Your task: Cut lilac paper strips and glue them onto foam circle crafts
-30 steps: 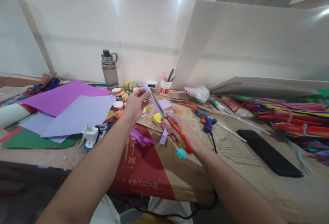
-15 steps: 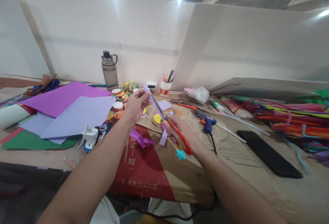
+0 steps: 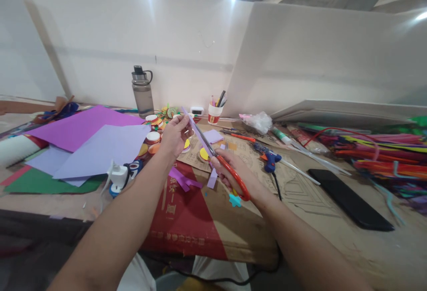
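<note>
My left hand [image 3: 178, 134] is closed, pinching a narrow strip of light purple paper [image 3: 199, 134] above the cardboard. Red-handled scissors [image 3: 232, 174] sit in my right hand [image 3: 230, 166], its fingers wrapped round the handles. Their blades point up and away, along the strip; whether they touch it everywhere I cannot tell. Below my hands lie a yellow paper disc [image 3: 203, 154], bright purple paper strips [image 3: 183, 179] and a small turquoise star-shaped piece [image 3: 235, 200]. Small light purple sheets [image 3: 213, 136] rest just behind the scissors.
Large purple sheets [image 3: 100, 148] and a water bottle [image 3: 142, 93] are on the left. A paper cup of pens [image 3: 214, 114] stands at the back. On the right lie a blue glue gun [image 3: 271, 161], a black phone [image 3: 348, 198] and colourful pipe cleaners [image 3: 383, 148].
The paper strip has shifted slightly left and down against the blades, and my left hand has moved a little left. The scissors have barely moved in my right hand.
</note>
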`<act>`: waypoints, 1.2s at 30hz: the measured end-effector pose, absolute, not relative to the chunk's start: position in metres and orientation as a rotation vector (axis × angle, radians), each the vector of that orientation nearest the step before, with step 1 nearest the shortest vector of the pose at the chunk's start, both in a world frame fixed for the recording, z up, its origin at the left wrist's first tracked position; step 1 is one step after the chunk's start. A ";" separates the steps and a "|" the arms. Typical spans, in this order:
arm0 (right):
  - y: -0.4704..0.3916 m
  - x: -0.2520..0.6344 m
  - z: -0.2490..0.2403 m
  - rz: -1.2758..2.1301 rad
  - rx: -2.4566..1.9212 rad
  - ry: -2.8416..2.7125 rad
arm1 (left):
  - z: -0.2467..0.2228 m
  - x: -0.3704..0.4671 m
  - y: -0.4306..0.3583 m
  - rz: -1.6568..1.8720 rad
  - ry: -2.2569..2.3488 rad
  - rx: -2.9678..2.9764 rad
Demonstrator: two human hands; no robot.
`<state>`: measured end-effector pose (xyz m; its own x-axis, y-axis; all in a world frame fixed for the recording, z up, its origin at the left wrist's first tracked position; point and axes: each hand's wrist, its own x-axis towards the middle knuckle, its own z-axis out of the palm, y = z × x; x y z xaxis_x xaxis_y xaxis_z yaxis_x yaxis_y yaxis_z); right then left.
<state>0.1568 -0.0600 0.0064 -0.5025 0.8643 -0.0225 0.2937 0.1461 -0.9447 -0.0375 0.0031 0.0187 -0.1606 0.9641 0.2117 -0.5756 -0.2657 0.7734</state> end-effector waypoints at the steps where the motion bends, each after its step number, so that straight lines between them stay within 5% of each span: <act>1: -0.060 0.157 0.007 1.358 -1.102 -1.889 | 0.019 -0.038 0.003 1.713 0.647 0.844; 36: -0.061 0.154 0.009 1.353 -1.034 -1.855 | 0.018 -0.029 0.001 1.623 0.590 0.796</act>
<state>0.1542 -0.0614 0.0090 -0.5067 0.8616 0.0302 0.2342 0.1713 -0.9570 -0.0294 0.0008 0.0180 -0.0927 0.9793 0.1801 -0.6353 -0.1974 0.7466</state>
